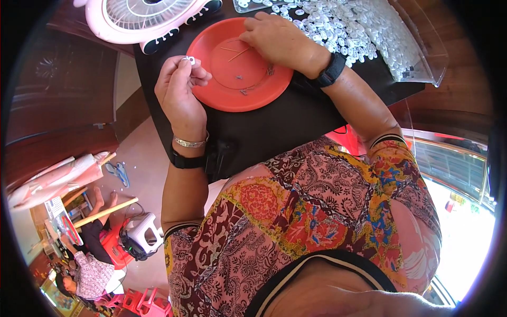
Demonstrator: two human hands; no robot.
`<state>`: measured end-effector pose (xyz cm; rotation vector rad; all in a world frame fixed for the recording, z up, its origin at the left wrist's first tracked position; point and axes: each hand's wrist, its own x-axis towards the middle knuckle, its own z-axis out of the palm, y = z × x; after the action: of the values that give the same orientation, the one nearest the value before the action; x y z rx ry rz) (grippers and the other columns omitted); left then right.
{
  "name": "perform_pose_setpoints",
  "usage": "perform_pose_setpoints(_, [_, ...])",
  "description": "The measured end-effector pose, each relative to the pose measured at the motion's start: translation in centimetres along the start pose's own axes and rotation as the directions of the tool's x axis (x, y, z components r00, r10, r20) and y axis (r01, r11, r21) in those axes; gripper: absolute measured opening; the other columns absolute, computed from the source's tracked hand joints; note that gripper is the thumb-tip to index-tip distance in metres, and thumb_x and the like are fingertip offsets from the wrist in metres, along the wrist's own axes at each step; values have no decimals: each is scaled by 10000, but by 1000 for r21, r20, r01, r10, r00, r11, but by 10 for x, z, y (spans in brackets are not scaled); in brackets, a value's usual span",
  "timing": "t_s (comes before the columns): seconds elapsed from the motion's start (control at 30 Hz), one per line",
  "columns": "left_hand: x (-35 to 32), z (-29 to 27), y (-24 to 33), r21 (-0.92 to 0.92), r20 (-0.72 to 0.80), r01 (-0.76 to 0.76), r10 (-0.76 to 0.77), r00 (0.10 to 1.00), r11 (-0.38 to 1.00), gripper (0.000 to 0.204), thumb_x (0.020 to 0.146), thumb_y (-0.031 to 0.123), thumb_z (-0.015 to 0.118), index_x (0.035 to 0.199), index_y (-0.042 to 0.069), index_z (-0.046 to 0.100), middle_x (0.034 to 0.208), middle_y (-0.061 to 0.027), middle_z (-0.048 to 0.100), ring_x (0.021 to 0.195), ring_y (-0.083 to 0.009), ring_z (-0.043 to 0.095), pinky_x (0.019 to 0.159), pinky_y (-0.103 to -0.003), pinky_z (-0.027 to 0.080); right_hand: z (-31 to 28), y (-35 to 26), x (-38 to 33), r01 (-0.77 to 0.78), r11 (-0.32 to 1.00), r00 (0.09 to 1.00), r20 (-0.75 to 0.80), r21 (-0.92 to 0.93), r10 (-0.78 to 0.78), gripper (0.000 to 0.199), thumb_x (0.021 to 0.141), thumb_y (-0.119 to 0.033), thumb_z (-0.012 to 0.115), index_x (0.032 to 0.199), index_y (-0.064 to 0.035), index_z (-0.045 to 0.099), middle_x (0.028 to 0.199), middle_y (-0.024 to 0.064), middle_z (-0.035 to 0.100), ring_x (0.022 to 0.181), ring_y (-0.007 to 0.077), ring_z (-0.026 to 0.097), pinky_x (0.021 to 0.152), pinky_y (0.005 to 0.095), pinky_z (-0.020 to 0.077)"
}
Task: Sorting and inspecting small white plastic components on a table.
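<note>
Between the thumb and fingers of my left hand is a small white plastic piece, held up at the left rim of a red plate. My right hand reaches over the plate's upper right part, its fingers bent down and pressed together. What those fingertips hold, if anything, is hidden. Two thin tan sticks lie in the plate by the right fingertips. Several tiny dark metal bits are scattered lower in the plate.
A big heap of small white plastic pieces spreads beside a clear tray at the upper right. A pink fan stands at the upper left of the black table. Another person sits at the lower left, near red stools.
</note>
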<state>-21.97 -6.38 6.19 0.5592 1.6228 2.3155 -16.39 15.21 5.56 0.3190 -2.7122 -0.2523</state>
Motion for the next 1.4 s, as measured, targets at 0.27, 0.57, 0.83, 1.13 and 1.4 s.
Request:
perform_pose_setpoints(0.27, [1,5,0,12,33,7,-7,999,1000,187,917,139,465,878,-13,567,727,-76,585,641,-173,584,612,-264,435,5,6,-1,-55,996,998,24,67,53,120,792,-156,549,765,-76,634,760,83,646,761,263,642,664,388,522])
perform_pose_setpoints(0.57, [-4,11,2,44,148,121,-126,981,992,185,923,140,462,842,-7,542,646,-32,477,577,-132,485,562,-257,378,-30,0,0,-360,555,930,244,750,274,248,909,-262,575,867,-19,601,683,56,588,659,143,569,623,302,457])
perform_pose_setpoints(0.83, [-11,16,3,129,242,106,-135,961,986,150,905,128,505,807,24,550,638,6,493,566,-71,469,539,-212,376,-46,-17,1,-188,244,972,145,951,185,185,950,-178,555,927,3,588,799,-18,569,768,58,504,722,226,439])
perform_pose_setpoints(1.13, [-13,16,-2,169,288,52,-99,952,984,138,882,107,506,790,8,533,671,6,494,579,-46,423,537,-213,363,-47,-28,2,-167,222,978,133,961,162,149,939,-140,565,908,1,602,797,-6,591,769,65,522,725,227,447])
perform_pose_setpoints(1.4, [-16,20,5,242,287,57,-128,949,969,151,889,92,474,755,26,498,633,-4,448,580,-85,424,561,-228,351,-50,-24,0,-174,230,977,139,958,159,117,928,-104,563,901,3,603,791,-3,597,762,67,526,708,235,447])
